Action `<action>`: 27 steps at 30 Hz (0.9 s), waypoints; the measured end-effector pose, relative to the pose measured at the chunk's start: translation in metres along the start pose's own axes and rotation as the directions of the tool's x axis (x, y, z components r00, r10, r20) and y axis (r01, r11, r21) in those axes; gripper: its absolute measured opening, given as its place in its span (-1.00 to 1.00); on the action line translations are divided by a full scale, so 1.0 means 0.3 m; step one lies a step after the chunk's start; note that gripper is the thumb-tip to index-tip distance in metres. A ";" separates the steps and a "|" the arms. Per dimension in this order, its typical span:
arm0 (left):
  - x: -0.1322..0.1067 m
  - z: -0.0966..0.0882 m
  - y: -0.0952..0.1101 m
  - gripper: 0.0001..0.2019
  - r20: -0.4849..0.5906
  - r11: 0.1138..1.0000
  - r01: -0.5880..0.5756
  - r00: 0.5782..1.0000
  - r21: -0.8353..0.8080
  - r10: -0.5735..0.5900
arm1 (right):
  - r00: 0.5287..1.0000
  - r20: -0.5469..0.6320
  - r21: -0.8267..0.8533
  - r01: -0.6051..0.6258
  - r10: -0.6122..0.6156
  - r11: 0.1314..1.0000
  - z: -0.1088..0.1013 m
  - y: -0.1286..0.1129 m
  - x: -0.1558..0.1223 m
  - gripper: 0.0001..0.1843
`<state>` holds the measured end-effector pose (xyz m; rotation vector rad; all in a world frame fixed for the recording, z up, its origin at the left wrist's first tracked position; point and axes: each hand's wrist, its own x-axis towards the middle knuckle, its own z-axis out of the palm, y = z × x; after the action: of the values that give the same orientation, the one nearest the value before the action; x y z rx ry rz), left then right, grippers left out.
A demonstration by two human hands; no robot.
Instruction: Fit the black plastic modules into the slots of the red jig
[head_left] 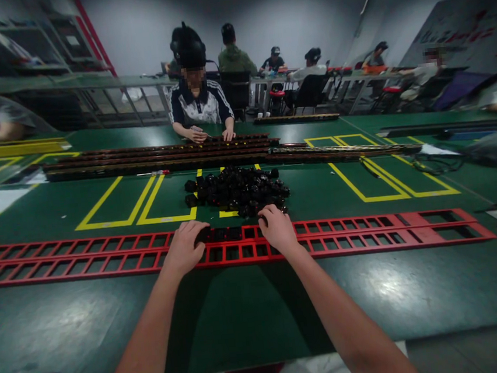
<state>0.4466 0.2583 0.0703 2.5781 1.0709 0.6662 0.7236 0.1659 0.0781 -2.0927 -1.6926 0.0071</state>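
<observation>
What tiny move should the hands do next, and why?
Maybe the right hand should set the dark thing it seems to pinch into the open slot beside it in the red frame: black pieces already sit in that row, next to the slot, and a pile of more lies behind.
</observation>
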 end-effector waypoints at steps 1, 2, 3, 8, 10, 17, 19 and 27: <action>0.000 -0.001 0.004 -0.55 -0.001 1.000 0.002 1.000 0.006 -0.002 | 1.000 -0.007 -0.009 -0.011 0.010 1.000 -0.001 -0.001 0.000 -0.78; 0.001 -0.002 0.008 -0.56 0.004 1.000 0.004 1.000 0.013 -0.005 | 1.000 -0.014 -0.014 -0.020 0.020 1.000 -0.002 -0.001 0.000 -0.79; 0.001 -0.003 0.012 -0.56 0.010 1.000 0.006 1.000 0.019 -0.007 | 0.999 -0.021 -0.012 -0.027 0.027 1.000 -0.001 -0.001 0.001 -0.80; 0.001 -0.003 0.017 -0.54 0.024 0.998 -0.003 1.000 0.056 0.001 | 0.996 -0.075 0.135 -0.034 0.044 0.990 0.010 0.009 0.004 -0.86; 0.000 0.000 0.013 -0.55 0.029 0.998 -0.007 1.000 0.066 0.005 | 0.992 -0.121 0.217 -0.013 0.040 0.976 0.015 0.014 0.006 -0.86; -0.001 0.002 0.014 -0.59 0.052 0.999 0.017 0.998 0.030 -0.019 | 0.972 -0.237 0.477 0.117 -0.001 0.871 0.013 0.022 0.010 -0.95; 0.000 0.000 0.019 -0.59 0.061 0.999 0.035 0.997 0.032 -0.037 | 0.981 -0.194 0.525 0.129 -0.029 0.841 0.007 0.017 0.005 -0.96; 0.003 0.001 0.023 -0.58 0.075 0.997 0.058 0.995 0.058 -0.062 | 0.988 -0.072 0.576 0.153 -0.137 0.803 -0.014 -0.005 -0.016 -0.89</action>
<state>0.4513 0.2542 0.0732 2.5841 1.1524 0.5264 0.7223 0.1603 0.0811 -1.4949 -1.5717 0.3995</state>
